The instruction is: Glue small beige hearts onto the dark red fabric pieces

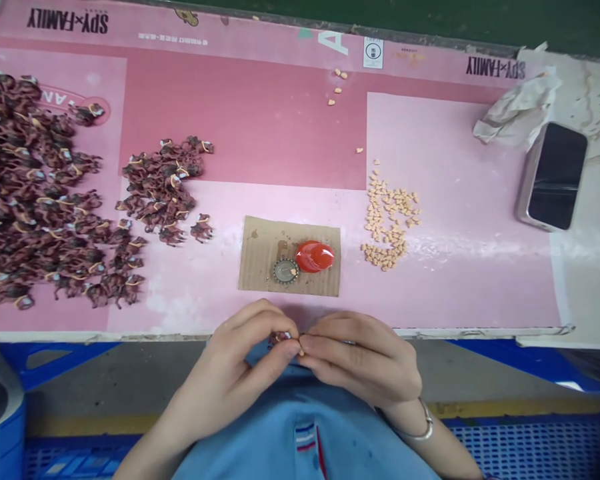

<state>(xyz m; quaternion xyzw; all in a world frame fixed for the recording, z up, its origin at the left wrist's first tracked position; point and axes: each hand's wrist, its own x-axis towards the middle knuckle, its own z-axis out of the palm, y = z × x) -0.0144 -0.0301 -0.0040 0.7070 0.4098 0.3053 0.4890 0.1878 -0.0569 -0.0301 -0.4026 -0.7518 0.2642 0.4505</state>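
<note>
A small brown figurine point(280, 338) is pinched narrowly between the left grip point(235, 363) and right grip point(360, 357), just off the pink surface point(240, 120), where one phone point(555, 177), one red cabochon point(315, 257) and two figurine heaps point(163, 190) are laid.

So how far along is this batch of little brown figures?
Done, apparently: a large heap of brown figures and a smaller cluster of brown figures lie at left, many with pale bands, though I can't confirm which are finished. In hand: the left hand and right hand pinch a small figure and a tan piece. Left: a pile of tan pieces lies at right.
</note>
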